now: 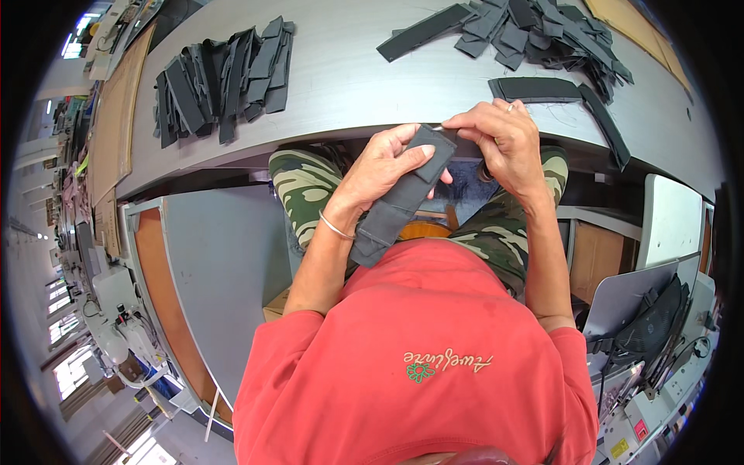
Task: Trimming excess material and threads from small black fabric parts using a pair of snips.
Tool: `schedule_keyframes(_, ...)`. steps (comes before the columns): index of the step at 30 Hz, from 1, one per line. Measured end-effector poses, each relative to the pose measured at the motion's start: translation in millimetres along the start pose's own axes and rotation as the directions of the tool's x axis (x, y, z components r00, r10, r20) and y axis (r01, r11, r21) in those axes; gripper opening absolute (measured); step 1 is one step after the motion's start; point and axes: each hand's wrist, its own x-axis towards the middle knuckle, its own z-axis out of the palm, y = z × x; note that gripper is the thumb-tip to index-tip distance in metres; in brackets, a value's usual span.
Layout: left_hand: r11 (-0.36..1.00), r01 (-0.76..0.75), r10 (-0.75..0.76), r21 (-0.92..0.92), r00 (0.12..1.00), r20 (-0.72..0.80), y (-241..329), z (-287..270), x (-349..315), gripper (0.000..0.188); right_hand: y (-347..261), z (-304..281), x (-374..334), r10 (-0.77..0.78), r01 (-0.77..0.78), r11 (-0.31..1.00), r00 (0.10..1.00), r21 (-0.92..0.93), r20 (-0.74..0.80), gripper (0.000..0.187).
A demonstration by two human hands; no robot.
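A dark grey folded fabric strip (395,200) slants over my lap, just off the table's near edge. My left hand (373,169) is closed around its upper part, thumb on top and fingers beneath. The strip's lower end hangs loose close to the red shirt. At the strip's top corner, my right hand (508,147) pinches with thumb and forefinger. A small, pale, shiny bit shows at those fingertips, too small to name.
On the light table (341,77) lies a row of dark fabric strips (221,77) at left. A looser pile of strips (535,35) is at far right, with two separate strips (542,90) nearer me. A grey panel (225,263) stands below the table at left.
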Motion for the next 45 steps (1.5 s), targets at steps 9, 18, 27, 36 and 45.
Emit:
schedule_keyframes(9, 0.992, -0.108, 0.104, -0.059, 0.993, -0.058, -2.9, -7.2, 3.9, 0.023, -3.5, -2.3, -16.4, 0.127, -0.125, 0.992, 0.988, 0.03, -0.083, 0.025)
schedule_keyframes(18, 0.987, -0.134, 0.127, -0.087, 0.988, -0.087, -2.9, -5.2, 5.0, 0.022, -5.6, 5.3, -19.1, 0.126, -0.117, 0.988, 0.988, 0.105, -0.086, 0.023)
schedule_keyframes(27, 0.988, -0.123, 0.117, -0.093, 0.991, -0.063, -5.4, -3.6, 5.0, 0.02, -8.9, 8.5, -19.2, 0.099, -0.103, 0.994, 0.987, -0.032, -0.123, 0.021)
schedule_keyframes(36, 0.921, -0.154, 0.117, -0.358, 0.986, -0.123, -14.3, 1.4, 11.2, 0.036, -33.4, 13.9, -11.1, 0.216, -0.221, 0.969, 0.975, 0.112, 0.056, 0.052)
schedule_keyframes(45, 0.833, 0.016, 0.068, -0.553, 0.989, 0.13, -23.3, 1.5, 7.8, 0.049, -8.8, 25.9, -1.6, 0.573, -0.474, 0.706, 0.819, 0.527, -0.031, 0.014)
